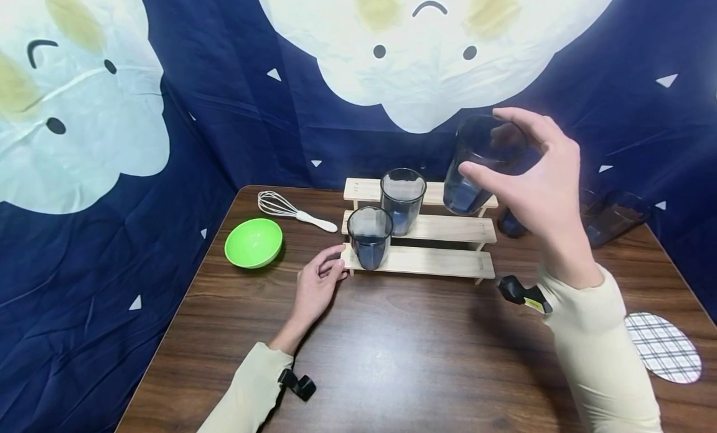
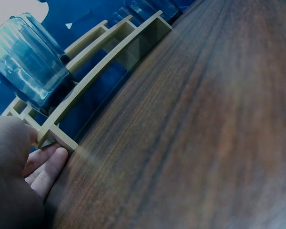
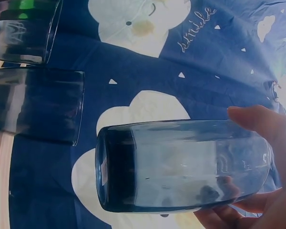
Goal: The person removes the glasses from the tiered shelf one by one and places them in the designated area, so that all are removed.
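My right hand (image 1: 546, 187) grips a blue-tinted drinking glass (image 1: 465, 193) by its sides near the rim, in the air over the right part of a three-step wooden rack (image 1: 439, 260). In the right wrist view, the thumb and fingers wrap the rim end of this glass (image 3: 176, 167). My left hand (image 1: 316, 290) holds the left end of the rack's lowest step, its fingers (image 2: 50, 169) curled under that end. One matching glass (image 1: 370, 243) stands on the lowest step at the left; another glass (image 1: 404, 200) stands on the middle step.
A green bowl (image 1: 254, 241) and a white whisk (image 1: 302, 215) lie left of the rack. More dark glasses (image 1: 616, 218) stand at the right rear, partly behind my right hand. A plaid round mat (image 1: 663, 348) lies at the right. A blue cloth (image 1: 224, 97) hangs behind the table.
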Available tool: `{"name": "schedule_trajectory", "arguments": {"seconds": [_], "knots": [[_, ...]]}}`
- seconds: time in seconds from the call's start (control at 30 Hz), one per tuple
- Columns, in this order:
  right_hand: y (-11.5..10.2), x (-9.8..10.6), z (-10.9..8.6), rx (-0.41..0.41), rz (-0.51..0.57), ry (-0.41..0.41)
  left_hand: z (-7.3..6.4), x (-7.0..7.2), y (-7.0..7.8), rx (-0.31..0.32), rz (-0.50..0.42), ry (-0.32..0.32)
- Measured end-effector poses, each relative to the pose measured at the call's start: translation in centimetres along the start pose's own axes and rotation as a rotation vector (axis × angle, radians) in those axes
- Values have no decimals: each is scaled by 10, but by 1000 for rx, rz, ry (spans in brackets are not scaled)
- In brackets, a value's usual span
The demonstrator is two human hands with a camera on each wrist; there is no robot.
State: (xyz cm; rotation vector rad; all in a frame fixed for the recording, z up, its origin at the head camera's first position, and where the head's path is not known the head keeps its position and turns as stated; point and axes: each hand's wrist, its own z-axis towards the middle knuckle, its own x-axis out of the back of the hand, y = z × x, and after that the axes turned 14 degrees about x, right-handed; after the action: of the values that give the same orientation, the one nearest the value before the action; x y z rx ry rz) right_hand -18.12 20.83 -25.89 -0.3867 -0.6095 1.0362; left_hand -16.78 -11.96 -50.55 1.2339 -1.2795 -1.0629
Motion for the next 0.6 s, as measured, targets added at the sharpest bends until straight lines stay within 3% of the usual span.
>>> {"name": "schedule_trajectory", "arguments": {"seconds": [0.6], "knots": [[11,24,-20,-45,-54,-24,0,0,0,11,0,3]]}}
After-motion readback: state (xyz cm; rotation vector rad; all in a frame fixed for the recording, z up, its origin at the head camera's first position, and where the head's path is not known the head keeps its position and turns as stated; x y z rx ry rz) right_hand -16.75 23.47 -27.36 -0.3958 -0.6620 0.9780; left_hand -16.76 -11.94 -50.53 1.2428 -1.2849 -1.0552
